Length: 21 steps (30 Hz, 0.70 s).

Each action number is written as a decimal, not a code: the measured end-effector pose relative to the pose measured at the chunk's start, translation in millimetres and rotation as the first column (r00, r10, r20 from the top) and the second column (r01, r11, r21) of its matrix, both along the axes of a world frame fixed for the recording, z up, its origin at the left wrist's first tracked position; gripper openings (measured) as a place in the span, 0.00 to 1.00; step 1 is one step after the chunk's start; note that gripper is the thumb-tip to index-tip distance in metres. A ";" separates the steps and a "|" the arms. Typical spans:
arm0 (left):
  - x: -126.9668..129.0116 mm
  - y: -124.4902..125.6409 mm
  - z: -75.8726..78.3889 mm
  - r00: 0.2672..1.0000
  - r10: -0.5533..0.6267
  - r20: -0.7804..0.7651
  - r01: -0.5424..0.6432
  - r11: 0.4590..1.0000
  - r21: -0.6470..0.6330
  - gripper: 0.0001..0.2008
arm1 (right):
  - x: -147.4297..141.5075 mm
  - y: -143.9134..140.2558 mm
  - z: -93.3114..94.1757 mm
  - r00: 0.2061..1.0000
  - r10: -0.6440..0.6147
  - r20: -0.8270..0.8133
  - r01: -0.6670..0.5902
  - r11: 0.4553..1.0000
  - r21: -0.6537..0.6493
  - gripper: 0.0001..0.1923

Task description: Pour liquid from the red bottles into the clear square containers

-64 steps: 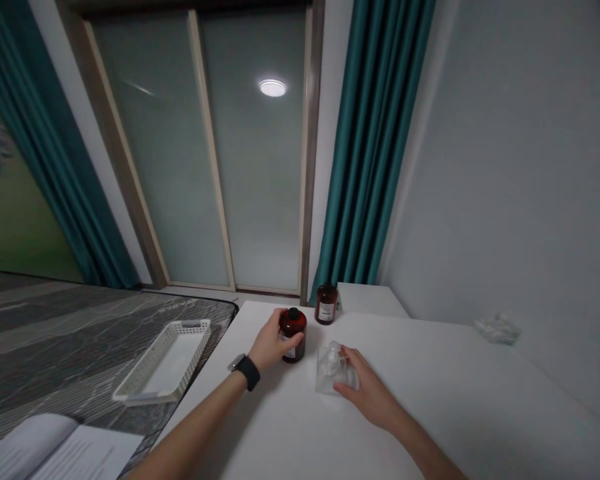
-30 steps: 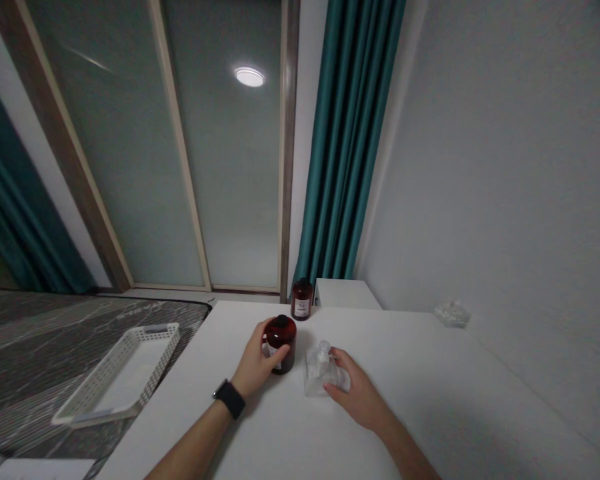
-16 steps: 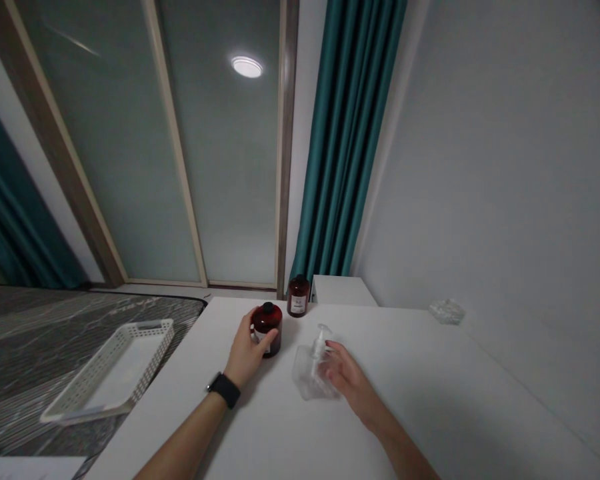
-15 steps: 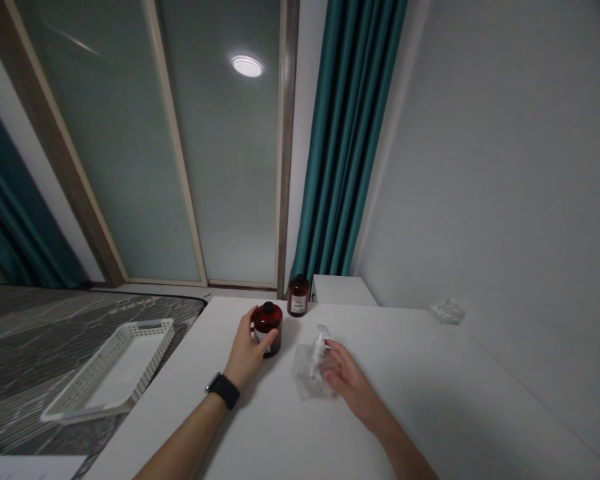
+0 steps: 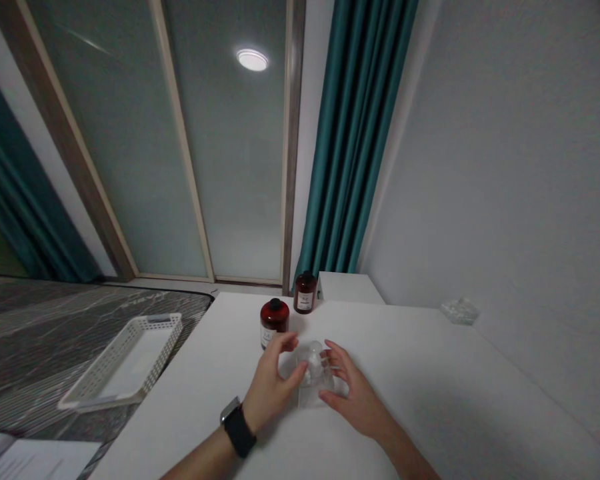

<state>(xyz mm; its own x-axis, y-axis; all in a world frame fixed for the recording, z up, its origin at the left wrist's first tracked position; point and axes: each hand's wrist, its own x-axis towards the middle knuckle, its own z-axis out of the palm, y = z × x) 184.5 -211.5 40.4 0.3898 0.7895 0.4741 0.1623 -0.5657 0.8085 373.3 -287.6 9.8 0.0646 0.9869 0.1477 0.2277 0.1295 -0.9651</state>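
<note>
A clear plastic piece with a pale rounded top, apparently a pump in clear wrapping (image 5: 316, 377), rests on the white table. On its left side, my left hand (image 5: 273, 383) curves with thumb and fingers apart, a dark watch on its wrist. My right hand (image 5: 351, 388) is at the right side, its fingers spread close to the clear piece; contact is hard to make out. Just behind my left hand stands a dark red-brown bottle (image 5: 274, 316) with a black cap and white label, its lower part partly covered by the fingers. A second similar bottle (image 5: 305, 291) stands farther back.
Beyond the table's (image 5: 220, 353) left edge lies a white perforated basket (image 5: 123, 363). A crumpled clear plastic bundle (image 5: 460, 311) is at the right rear against the wall. A white cabinet (image 5: 351, 287) stands behind the table, and open paper (image 5: 45, 460) shows at lower left.
My left hand has let go of the front bottle and moved right and nearer, beside the clear piece. My right hand's fingers have loosened from the pump. The view has shifted slightly.
</note>
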 end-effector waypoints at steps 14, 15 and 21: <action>3.0 6.7 3.9 0.919 -0.389 -0.062 0.380 0.916 -0.128 0.11 | -10.4 0.5 -8.2 0.983 -0.011 0.181 0.000 0.998 0.060 0.49; 2.8 7.1 4.7 0.913 -0.402 -0.078 0.391 0.912 -0.125 0.11 | -10.1 0.5 -8.4 0.984 -0.008 0.177 -0.002 0.998 0.059 0.49; 2.2 8.3 5.6 0.918 -0.380 -0.113 0.371 0.924 -0.088 0.10 | -9.7 1.4 -9.3 0.987 -0.013 0.161 0.005 0.999 0.052 0.49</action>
